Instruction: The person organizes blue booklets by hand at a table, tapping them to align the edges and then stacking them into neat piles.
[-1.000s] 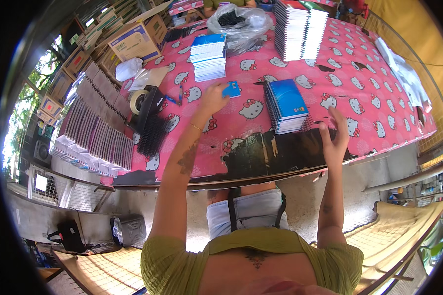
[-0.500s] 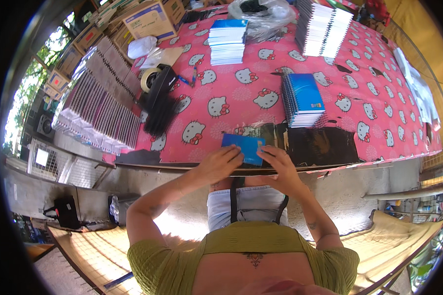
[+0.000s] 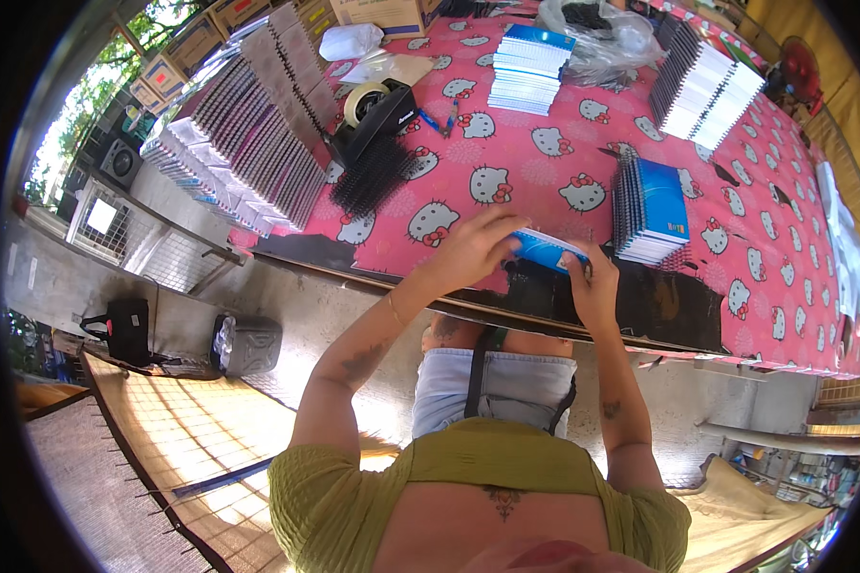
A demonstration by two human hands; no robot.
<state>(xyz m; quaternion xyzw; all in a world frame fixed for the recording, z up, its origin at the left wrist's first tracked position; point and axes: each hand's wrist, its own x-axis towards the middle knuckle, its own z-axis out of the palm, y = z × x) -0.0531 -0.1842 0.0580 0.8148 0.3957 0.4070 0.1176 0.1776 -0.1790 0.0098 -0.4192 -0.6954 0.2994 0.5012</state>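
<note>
A small blue-covered booklet [image 3: 542, 251] is raised on edge above the table's near edge, its white page edges along the top. My left hand [image 3: 478, 246] grips its left end, fingers curled over the top. At the other end, my right hand [image 3: 594, 285] pinches it between thumb and fingers. To the right of my hands stands a stack of blue spiral notebooks [image 3: 661, 199]. A heap of black binding coils [image 3: 380, 180] lies to the left, close to a black tape dispenser [image 3: 382, 119].
Pink patterned cloth [image 3: 535, 177] covers the table, torn to black at the near edge. Tall spiral-notebook stacks [image 3: 253, 134] line the left; another white-paged stack [image 3: 702, 91] is far right. Blue-covered pages [image 3: 526, 81], pens [image 3: 441, 121] and a clear plastic bag [image 3: 602, 43] sit farther back.
The booklet was lying flat on the table edge under both hands; now it is lifted and tilted upright between them. The view has turned, shifting the table contents rightward.
</note>
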